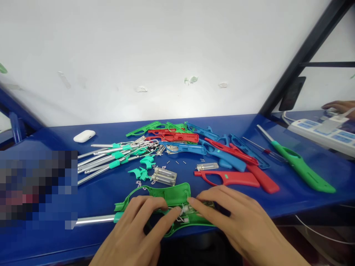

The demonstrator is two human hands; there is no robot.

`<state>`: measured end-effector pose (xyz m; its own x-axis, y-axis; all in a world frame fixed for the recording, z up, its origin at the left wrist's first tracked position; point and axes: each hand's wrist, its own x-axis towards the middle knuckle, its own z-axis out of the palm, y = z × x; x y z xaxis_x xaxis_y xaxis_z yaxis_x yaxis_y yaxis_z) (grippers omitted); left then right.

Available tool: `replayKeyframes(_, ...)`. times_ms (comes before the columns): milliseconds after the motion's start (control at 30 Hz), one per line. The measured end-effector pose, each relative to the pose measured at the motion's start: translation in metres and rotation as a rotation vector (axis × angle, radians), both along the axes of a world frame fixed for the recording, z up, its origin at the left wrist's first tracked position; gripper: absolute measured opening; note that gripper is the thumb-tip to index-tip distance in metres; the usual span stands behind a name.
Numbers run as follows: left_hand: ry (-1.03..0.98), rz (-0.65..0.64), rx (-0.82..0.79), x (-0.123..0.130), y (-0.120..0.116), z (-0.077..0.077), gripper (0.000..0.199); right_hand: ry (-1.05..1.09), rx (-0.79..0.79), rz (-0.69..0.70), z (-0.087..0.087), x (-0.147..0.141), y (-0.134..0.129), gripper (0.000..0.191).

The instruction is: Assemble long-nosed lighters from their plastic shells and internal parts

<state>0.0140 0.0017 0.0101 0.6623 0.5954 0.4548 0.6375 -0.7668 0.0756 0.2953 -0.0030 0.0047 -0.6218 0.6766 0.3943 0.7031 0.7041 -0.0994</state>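
Close to the table's front edge lies an opened green lighter shell, with a metal tube sticking out to the left. My left hand is closed around the shell's trigger end, its index finger at the white wire inside. Gripping the handle end, my right hand has fingertips at a clear fuel tank, which it partly covers. Just behind, another green shell half lies against my left fingers. Part of the lighter's inside is hidden under both hands.
Behind my hands lie clear fuel tanks, teal triggers, tiny screws, metal tubes and red shells. A green lighter and screwdriver are right, near a power strip. Another person's hand shows far right.
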Motion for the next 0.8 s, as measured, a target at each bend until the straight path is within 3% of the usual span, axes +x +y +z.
replayKeyframes(233,0.004,-0.012,0.084,0.002,0.0,0.002,0.065,-0.036,-0.067,-0.013,0.002,-0.005,-0.003,0.054)
replayKeyframes(567,0.041,-0.028,0.033,0.002,0.006,0.001,0.057,-0.004,-0.162,-0.083,-0.004,-0.007,-0.008,0.068)
replayKeyframes(700,0.014,-0.024,0.083,0.001,0.006,-0.002,0.058,0.043,-0.148,-0.091,-0.003,-0.003,-0.009,0.054)
replayKeyframes(800,0.022,-0.032,0.102,-0.002,0.005,-0.006,0.061,0.153,-0.034,-0.136,0.007,-0.004,-0.005,0.042)
